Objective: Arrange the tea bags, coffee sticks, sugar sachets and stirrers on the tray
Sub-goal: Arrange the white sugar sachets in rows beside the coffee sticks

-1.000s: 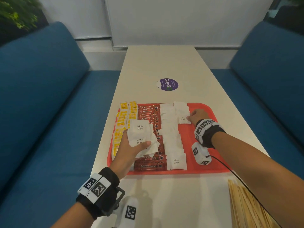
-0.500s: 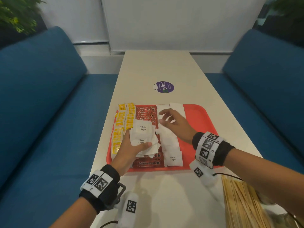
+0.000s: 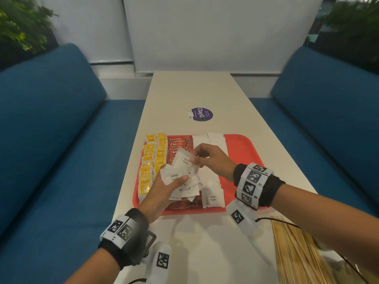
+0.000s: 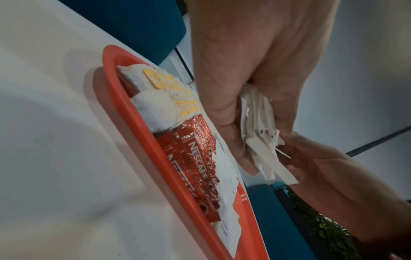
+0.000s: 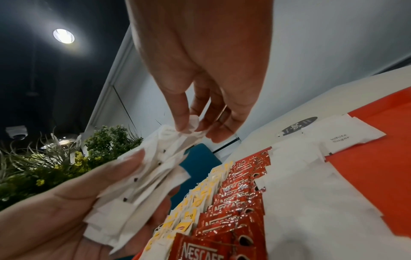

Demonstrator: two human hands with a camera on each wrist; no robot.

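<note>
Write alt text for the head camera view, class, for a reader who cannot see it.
Over a red tray, the left hand holds a fanned stack of white sugar sachets while the right hand pinches the top one. Tea bags, coffee sticks and more sachets lie in rows on the tray; wooden stirrers wait on the table.
</note>
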